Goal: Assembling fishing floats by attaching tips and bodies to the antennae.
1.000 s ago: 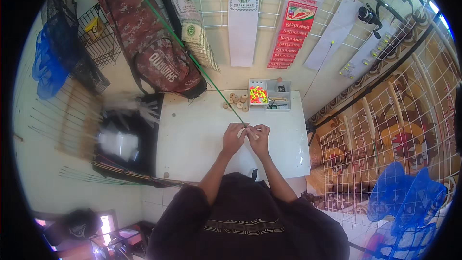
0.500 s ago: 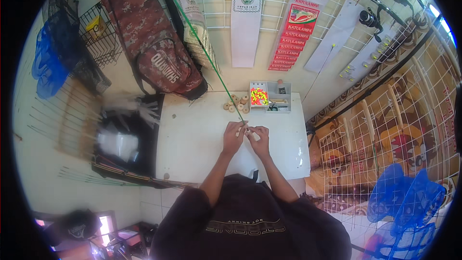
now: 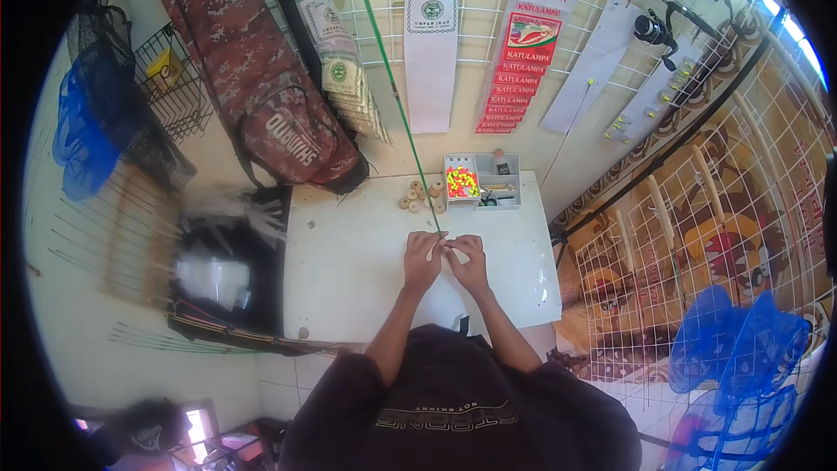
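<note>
A thin green fishing rod [image 3: 401, 105] slants from the upper edge down to my hands above the white table [image 3: 349, 270]. My left hand [image 3: 422, 262] pinches the rod's lower visible end between thumb and fingertips. Close against it, my right hand [image 3: 467, 263] has thumb and forefinger pressed together at the same spot. Whatever lies between those right fingertips is too small to make out. Just beyond the hands sit several round wooden spools [image 3: 413, 199]. Beside them stands a grey compartment box [image 3: 514, 176] with red and yellow beads [image 3: 461, 182] in one section.
A camouflage rod bag [image 3: 261, 87] hangs at the back left, near a blue net [image 3: 83, 131]. Bait packets [image 3: 514, 61] and a reel [image 3: 654, 29] hang on the back wire grid. More blue netting [image 3: 741, 340] hangs at the right. A black crate [image 3: 261, 288] adjoins the table's left side.
The rod stands steeper, its upper part swung to the right across the wall. My fingertips have come closer together. The whole view has shifted slightly.
</note>
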{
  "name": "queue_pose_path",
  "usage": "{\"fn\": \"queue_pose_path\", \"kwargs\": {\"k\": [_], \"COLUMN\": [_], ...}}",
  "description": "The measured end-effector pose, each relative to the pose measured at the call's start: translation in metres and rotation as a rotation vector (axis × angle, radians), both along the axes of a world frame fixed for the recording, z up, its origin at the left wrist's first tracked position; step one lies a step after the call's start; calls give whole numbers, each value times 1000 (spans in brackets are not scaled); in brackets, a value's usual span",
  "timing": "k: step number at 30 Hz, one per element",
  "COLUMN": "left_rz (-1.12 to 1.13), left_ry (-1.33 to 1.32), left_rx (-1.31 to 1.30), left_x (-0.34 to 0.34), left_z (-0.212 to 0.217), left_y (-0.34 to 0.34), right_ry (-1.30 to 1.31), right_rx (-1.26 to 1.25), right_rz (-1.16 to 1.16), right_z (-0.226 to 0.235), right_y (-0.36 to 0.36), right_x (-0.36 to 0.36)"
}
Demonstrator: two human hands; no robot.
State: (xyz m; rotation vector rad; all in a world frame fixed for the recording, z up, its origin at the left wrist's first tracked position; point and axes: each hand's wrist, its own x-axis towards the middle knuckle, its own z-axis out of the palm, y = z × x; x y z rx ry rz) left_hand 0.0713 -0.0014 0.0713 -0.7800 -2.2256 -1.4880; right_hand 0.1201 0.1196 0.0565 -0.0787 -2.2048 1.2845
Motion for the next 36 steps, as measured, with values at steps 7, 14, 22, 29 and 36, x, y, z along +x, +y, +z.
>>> {"fn": "queue_pose_path", "kwargs": {"k": [7,14,22,29,36], "left_rz": [-3,-26,-47,-104,-158], "left_ry": [57,49,-113,-159,-181], "left_rx": [26,76,113,72,70], "left_x": [0,2,-6,-12,-17], "left_z": [5,10,5,11,9], "left_y": [1,5,6,5,5], "right_ry": [34,85,72,41,47], "right_rx": [46,8,47,-132,-119], "right_rz": [30,10,2,27,79], "right_z": [-1,5,12,33,56], "right_y": [1,2,4,18,22], "right_x": [-1,-3,-3,-9,-17]}}
